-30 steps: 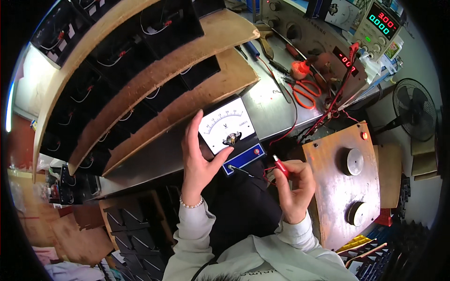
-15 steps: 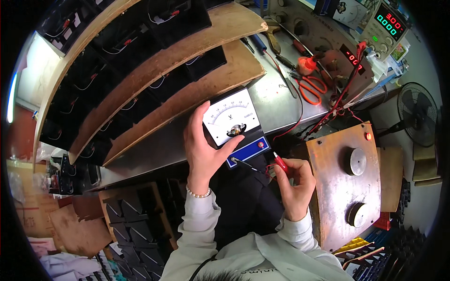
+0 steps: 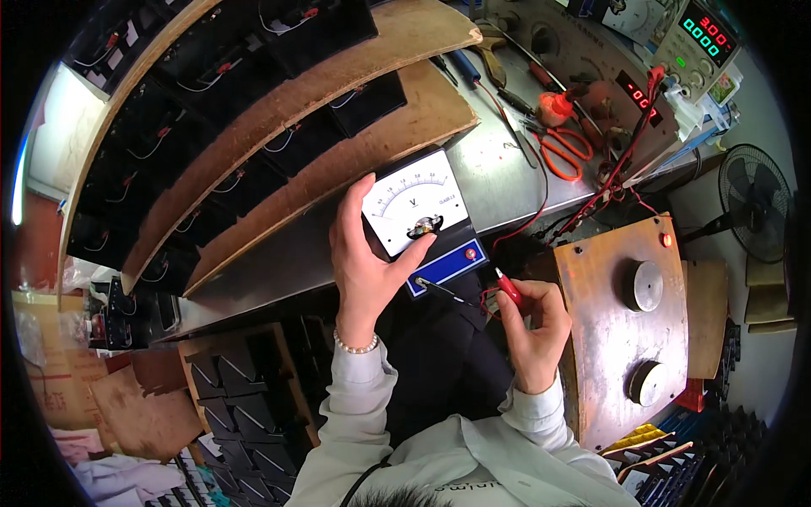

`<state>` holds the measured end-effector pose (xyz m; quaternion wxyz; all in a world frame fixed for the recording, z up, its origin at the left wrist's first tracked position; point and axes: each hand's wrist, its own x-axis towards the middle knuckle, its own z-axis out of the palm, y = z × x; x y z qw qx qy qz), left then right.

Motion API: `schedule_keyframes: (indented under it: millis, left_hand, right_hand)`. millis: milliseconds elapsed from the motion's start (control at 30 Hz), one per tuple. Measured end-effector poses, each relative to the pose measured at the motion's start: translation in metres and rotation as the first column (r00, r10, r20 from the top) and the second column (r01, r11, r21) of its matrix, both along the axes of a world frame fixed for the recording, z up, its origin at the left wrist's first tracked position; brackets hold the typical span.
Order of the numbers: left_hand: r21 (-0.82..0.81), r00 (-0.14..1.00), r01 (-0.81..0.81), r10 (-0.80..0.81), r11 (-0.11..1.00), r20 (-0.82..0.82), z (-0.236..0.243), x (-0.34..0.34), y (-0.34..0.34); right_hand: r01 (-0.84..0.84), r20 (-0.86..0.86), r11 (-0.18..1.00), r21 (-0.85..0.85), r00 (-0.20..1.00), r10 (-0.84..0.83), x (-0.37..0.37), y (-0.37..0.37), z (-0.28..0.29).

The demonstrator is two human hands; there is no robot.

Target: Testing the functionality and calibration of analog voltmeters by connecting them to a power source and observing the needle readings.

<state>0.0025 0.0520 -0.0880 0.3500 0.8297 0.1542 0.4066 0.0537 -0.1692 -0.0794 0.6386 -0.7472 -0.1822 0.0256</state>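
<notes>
The meter (image 3: 420, 215) is gripped by the left hand (image 3: 365, 266); at 3 o'clock, a red probe (image 3: 509, 289) is pinched by the right hand (image 3: 534, 329), not yet touching its terminals.

A panel voltmeter (image 3: 420, 215) with a white dial face, a black lower housing and a blue terminal strip is held tilted above the edge of the metal surface (image 3: 498, 173). A red-handled probe (image 3: 509, 289) with a thin dark lead is pinched just beside the blue strip's terminals.
</notes>
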Motion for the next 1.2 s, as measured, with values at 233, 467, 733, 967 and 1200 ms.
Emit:
schedule_keyframes:
  millis: [233, 467, 733, 967, 1200]
  left_hand:
    - [-0.014, 1.000, -0.009, 0.009, 1.000, -0.016, 0.000, 0.001, -0.001]
    - [-0.011, 1.000, -0.020, 0.020, 1.000, -0.005, 0.003, 0.000, -0.004]
    - [-0.031, 0.998, 0.011, -0.013, 0.999, -0.066, 0.005, 0.001, 0.001]
    - [-0.321, 0.953, 0.294, -0.304, 0.900, 0.021, 0.020, -0.024, 0.007]
    - [-0.532, 0.983, 0.048, -0.136, 0.845, -0.127, 0.013, -0.030, -0.048]
  right_hand:
    - [-0.004, 0.011, 1.000, -0.006, 1.000, 0.004, 0.002, -0.001, -0.003]
    - [-0.127, 0.302, 0.988, -0.087, 0.942, 0.147, 0.019, 0.011, 0.011]
    - [-0.123, 0.278, 0.956, -0.267, 0.940, 0.199, 0.029, 0.022, 0.019]
    - [-0.168, -0.266, 0.979, 0.117, 0.944, 0.194, 0.025, 0.023, -0.002]
    - [-0.307, -0.275, 0.942, 0.132, 0.902, 0.333, 0.017, 0.025, -0.008]
